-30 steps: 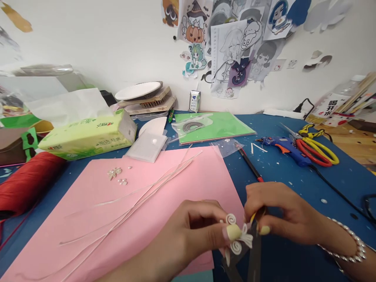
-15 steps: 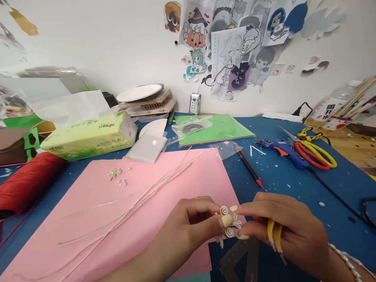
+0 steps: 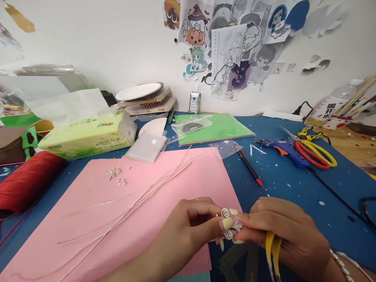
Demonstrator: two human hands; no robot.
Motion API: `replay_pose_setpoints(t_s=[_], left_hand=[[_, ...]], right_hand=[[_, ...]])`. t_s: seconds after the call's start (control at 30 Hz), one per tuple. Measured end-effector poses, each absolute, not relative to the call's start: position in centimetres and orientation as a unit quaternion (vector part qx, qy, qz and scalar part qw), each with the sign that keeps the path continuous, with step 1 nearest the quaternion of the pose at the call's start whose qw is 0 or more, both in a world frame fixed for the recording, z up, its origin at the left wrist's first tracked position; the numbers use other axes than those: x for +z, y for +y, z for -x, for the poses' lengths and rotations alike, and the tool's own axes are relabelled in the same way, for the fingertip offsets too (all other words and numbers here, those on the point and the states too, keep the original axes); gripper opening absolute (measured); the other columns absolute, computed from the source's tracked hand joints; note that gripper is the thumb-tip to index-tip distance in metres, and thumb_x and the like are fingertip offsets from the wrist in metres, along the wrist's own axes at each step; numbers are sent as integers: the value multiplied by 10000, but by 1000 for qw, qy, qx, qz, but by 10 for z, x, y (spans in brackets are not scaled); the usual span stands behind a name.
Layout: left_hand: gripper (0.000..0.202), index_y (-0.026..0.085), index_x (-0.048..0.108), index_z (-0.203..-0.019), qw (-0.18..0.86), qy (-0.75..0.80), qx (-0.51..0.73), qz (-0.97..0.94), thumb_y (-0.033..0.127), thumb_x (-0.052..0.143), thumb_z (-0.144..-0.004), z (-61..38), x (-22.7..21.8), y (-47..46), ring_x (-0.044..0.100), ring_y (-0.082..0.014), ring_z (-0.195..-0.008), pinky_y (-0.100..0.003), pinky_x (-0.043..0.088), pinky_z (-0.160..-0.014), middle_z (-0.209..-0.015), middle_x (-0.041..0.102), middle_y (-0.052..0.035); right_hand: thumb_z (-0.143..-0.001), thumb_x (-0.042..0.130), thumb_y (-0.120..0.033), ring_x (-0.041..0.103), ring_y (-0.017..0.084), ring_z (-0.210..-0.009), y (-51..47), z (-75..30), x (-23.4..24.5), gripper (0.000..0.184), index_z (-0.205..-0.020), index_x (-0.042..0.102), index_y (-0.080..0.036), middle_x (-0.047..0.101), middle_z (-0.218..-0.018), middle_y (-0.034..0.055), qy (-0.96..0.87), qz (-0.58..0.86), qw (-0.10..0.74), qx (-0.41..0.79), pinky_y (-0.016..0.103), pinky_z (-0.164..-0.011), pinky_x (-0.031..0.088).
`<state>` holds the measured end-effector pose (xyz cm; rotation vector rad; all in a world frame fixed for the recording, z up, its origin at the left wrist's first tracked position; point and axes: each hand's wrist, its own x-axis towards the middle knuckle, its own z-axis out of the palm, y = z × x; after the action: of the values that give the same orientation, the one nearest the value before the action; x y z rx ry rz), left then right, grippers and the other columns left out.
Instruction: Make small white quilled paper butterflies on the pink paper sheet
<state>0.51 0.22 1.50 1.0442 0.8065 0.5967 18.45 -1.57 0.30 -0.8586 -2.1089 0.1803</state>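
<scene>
A small white coiled ornament [image 3: 228, 234] with spiral scrolls and fanned loops is pinched between the thumb and fingers of my left hand [image 3: 195, 227]. My right hand [image 3: 289, 231] grips the same piece from the right with its thumb and fingertip. Yellow tweezers [image 3: 273, 250] are tucked in the right hand, tips pointing down. Fingers cover part of the ornament. On the pink paper [image 3: 176, 188], to the left, lie long thin white strips [image 3: 141, 203], a small pale finished-looking ornament [image 3: 113, 172] and several white beads [image 3: 121, 181].
A dark set square [image 3: 249, 258] lies below my hands. Rightward are a black-and-red pen [image 3: 249, 168], a blue glue gun [image 3: 289, 150] with its cord and red-and-yellow scissors [image 3: 315, 154]. At left are a red thread spool [image 3: 29, 182] and a tissue pack [image 3: 88, 137]; green sheets [image 3: 226, 127] lie behind.
My right hand's thumb and fingertip have moved closer onto the ornament. The tweezers in that hand have swung to point more straight down. The left hand keeps its hold.
</scene>
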Motion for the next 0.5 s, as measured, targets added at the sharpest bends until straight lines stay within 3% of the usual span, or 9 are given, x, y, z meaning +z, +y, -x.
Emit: replay_pose_setpoints(t_s=[0.5], left_hand=[[72,143,681,-610,745,368,276,-484,172,659,-672,-5,15,1,466,-57,-546,-158,362,-531,-603,488,33]], right_hand=[[-807,522,-290,495,81,-431,-17,-182,4,147,-780,579,-157,558,-491,-14,-842,338,415,67,189,-423,387]])
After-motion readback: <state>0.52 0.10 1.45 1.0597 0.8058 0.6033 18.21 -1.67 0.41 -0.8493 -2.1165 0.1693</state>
